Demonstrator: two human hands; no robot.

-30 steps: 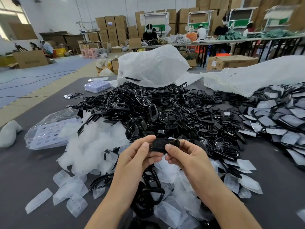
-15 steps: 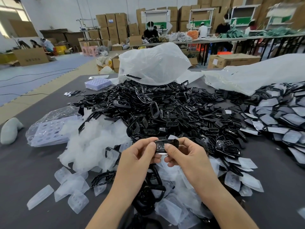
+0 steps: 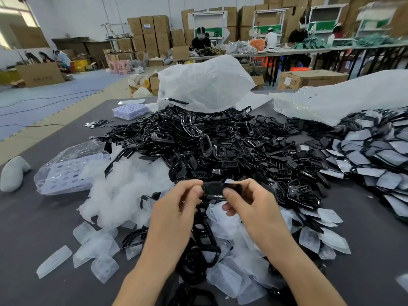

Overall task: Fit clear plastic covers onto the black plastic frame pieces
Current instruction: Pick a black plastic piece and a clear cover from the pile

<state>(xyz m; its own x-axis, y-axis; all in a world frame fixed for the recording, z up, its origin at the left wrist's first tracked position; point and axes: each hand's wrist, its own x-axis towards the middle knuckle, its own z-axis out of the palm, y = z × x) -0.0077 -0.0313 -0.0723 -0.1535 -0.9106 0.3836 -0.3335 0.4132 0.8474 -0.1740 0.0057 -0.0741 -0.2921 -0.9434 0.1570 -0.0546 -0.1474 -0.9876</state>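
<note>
A small black plastic frame piece (image 3: 213, 189) is held up between both hands above the table. My left hand (image 3: 176, 208) pinches its left end and my right hand (image 3: 249, 204) pinches its right end, thumbs on the near face. Whether a clear cover sits on it I cannot tell. Behind it lies a big heap of black frame pieces (image 3: 220, 142). Loose clear plastic covers (image 3: 95, 246) lie scattered on the grey table (image 3: 33, 221) under and around my forearms, with a white pile of them (image 3: 123, 184) to the left.
A heap of covered pieces (image 3: 379, 160) lies at the right. Clear blister trays in a bag (image 3: 66, 171) sit at the left, another tray (image 3: 130, 111) further back. White plastic bags (image 3: 205, 85) stand behind the black heap. People work at tables in the background.
Both hands keep holding the black piece and have turned it slightly between the fingers; its shiny face seen half a second ago now looks darker. The view has shifted a little.
</note>
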